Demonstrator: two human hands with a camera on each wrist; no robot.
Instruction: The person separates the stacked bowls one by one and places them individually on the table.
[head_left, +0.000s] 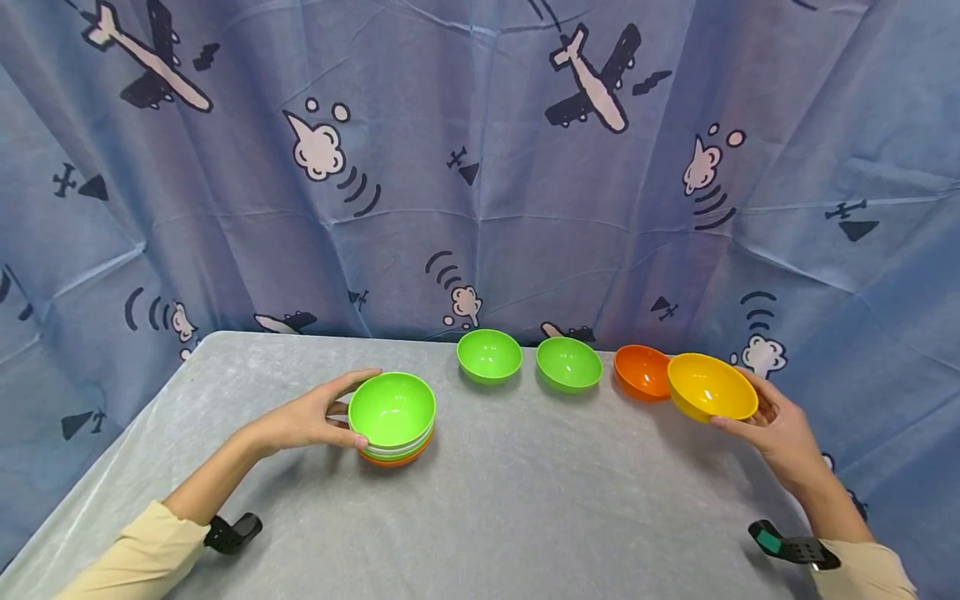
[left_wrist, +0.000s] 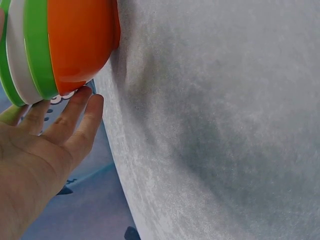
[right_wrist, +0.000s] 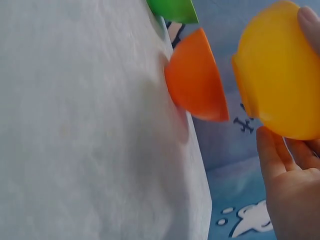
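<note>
On the left, my left hand (head_left: 307, 423) holds a stack of nested bowls (head_left: 393, 410) by its side, thumb at the near rim and fingers round the back. In the left wrist view, green, white and green rims show above an orange bowl (left_wrist: 80, 45) at the bottom. My right hand (head_left: 783, 429) grips a yellow bowl (head_left: 712, 387) by its right side, thumb near the front rim. The right wrist view has this yellow bowl (right_wrist: 285, 75) lifted off the table, its foot in the air. It partly overlaps an orange bowl (head_left: 641, 372) in the head view.
Two green bowls, one left (head_left: 489, 357) and one right (head_left: 568, 364), stand upright along the back edge of the grey cloth-covered table (head_left: 525, 500), in a row with the orange bowl. A blue patterned curtain (head_left: 405, 167) hangs right behind the table.
</note>
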